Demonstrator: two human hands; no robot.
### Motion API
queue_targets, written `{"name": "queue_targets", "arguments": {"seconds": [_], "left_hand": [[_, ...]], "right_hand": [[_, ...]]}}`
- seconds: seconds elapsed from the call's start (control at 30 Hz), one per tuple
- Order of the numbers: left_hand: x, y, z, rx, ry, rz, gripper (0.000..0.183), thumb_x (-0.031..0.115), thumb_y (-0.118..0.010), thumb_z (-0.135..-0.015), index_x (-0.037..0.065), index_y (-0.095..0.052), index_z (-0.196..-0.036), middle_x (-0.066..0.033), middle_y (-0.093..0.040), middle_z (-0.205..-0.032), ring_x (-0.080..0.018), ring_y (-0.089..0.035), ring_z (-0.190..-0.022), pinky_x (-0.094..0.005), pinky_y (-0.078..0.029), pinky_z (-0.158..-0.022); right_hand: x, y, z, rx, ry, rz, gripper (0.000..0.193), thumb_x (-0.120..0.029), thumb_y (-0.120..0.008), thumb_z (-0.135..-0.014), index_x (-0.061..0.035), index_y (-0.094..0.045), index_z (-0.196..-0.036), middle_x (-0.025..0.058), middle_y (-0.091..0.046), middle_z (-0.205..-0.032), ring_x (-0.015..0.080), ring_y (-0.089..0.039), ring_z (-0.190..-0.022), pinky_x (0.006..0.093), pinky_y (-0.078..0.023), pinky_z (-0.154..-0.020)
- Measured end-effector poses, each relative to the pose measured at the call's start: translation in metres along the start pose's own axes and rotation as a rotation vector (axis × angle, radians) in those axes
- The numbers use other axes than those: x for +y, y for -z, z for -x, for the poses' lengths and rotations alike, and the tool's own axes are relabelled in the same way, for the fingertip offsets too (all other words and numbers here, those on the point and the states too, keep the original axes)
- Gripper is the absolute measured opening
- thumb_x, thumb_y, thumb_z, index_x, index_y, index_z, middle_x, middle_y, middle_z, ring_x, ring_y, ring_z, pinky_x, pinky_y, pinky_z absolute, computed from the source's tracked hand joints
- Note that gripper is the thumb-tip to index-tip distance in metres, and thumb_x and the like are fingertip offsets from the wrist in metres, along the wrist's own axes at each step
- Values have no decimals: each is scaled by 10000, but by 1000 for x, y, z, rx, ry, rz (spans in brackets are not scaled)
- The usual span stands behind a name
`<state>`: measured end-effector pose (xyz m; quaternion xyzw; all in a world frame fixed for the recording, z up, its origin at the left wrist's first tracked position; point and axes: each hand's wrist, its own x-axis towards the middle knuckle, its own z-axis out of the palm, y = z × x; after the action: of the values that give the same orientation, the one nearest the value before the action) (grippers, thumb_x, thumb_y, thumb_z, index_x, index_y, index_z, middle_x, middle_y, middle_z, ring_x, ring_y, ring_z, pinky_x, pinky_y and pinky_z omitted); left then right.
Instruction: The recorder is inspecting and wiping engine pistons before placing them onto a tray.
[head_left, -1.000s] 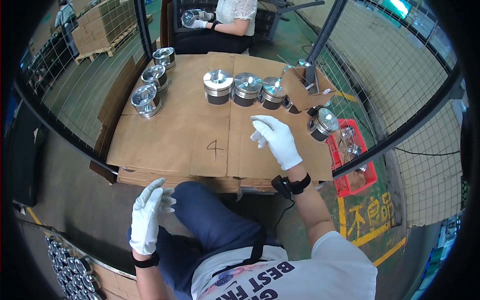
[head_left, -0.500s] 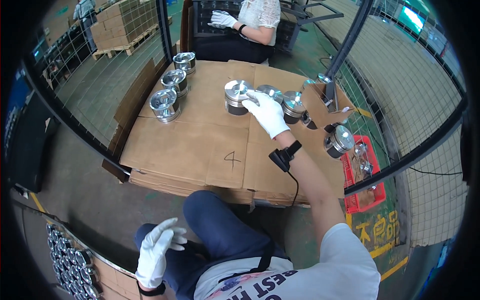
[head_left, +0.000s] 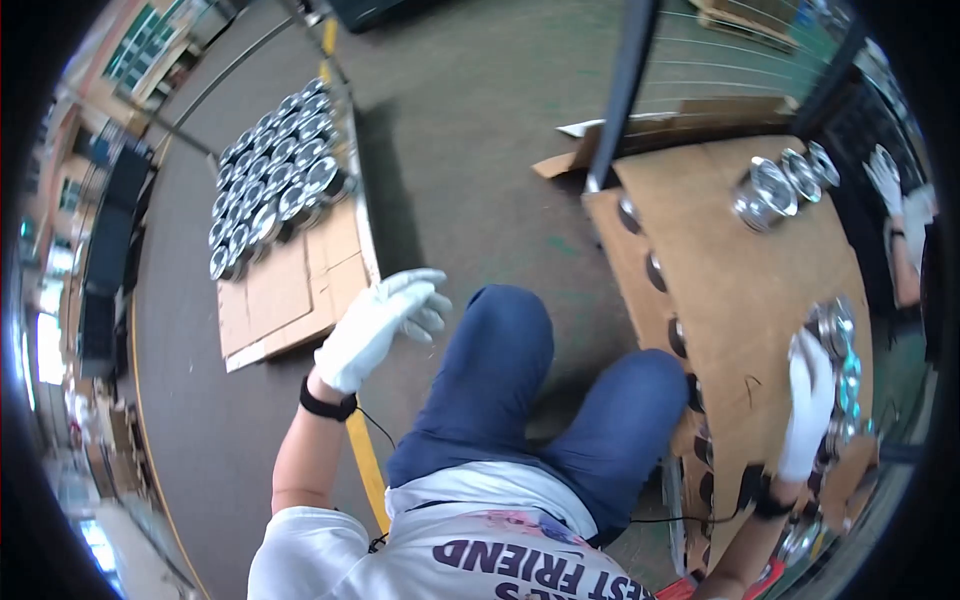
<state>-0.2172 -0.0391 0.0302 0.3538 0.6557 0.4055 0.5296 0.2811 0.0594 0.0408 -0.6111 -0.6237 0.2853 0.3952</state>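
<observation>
In front of me on the left, my left hand (head_left: 385, 325) hangs in the air in a white glove, its fingers loosely stretched and nothing in them. Beyond it, many shiny metal pistons (head_left: 265, 190) stand close together in rows. My right hand (head_left: 808, 405), also gloved in white, reaches over the cardboard sheet (head_left: 720, 290) on the right. Its fingers are extended beside a row of pistons, nearest to a metal piston (head_left: 832, 322); whether they touch it is unclear. Another short row of pistons (head_left: 767, 195) stands at the far end of that sheet.
The pistons on the left stand on a cardboard-covered cart (head_left: 275, 300) with a metal edge. Dark frame posts (head_left: 622, 100) rise by the right stack, where more pistons show under the top sheet. Another person's gloved hand (head_left: 884, 178) is at the far right. A red crate (head_left: 765, 580) sits low right.
My view has swung left, bringing the cart of pistons fully into sight. My left hand has risen toward that cart. My right hand stays by the pistons on the cardboard.
</observation>
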Motion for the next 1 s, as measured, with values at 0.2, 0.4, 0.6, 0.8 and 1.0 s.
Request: {"name": "queue_targets", "arguments": {"seconds": [0.2, 0.4, 0.6, 0.8, 1.0], "left_hand": [[-51, 168, -55, 496, 17, -89, 372, 304, -600, -985, 34, -651, -1236, -72, -709, -979, -156, -671, -821, -302, -562, -675], [-117, 327, -186, 750, 130, -491, 415, 362, -615, -955, 39, -716, -1195, -111, -729, -960, -177, -687, -793, -338, -543, -675], [-131, 347, -288, 775, 229, -1101, 648, 626, -450, -974, 84, -734, -1186, -235, -707, -1165, -393, -656, -1137, -464, -481, -980], [-185, 395, -376, 964, 414, -1056, 773, 665, -252, -1004, 95, -692, -1287, -224, -625, -1361, -429, -562, -1300, -550, -392, -1101], [-143, 381, -413, 839, 817, -970, 878, 773, -411, -911, 120, -523, -1486, -124, -433, -1591, -363, -383, -1481, -556, -243, -1207]], "right_hand": [[-46, -81, 57, -395, 194, 208, 336, 54, -639, -762, 13, -691, -1091, 142, -693, -1052, 288, -649, -981, 382, -502, -920], [-48, -131, 68, -363, -306, 2, 277, 15, -639, -819, 2, -682, -1092, 127, -667, -987, 280, -641, -927, 388, -518, -875], [-57, -173, 47, -423, -109, 315, 203, -29, -589, -996, 54, -698, -1147, 152, -721, -1053, 236, -688, -942, 345, -547, -880], [-51, -221, 26, -474, 229, 516, 204, -36, -688, -937, -3, -721, -1135, 134, -738, -1022, 268, -687, -895, 376, -540, -838], [-47, -256, 22, -590, 432, 673, 284, -130, -759, -897, -90, -718, -1176, 62, -679, -1013, 281, -630, -933, 423, -497, -893]]}}
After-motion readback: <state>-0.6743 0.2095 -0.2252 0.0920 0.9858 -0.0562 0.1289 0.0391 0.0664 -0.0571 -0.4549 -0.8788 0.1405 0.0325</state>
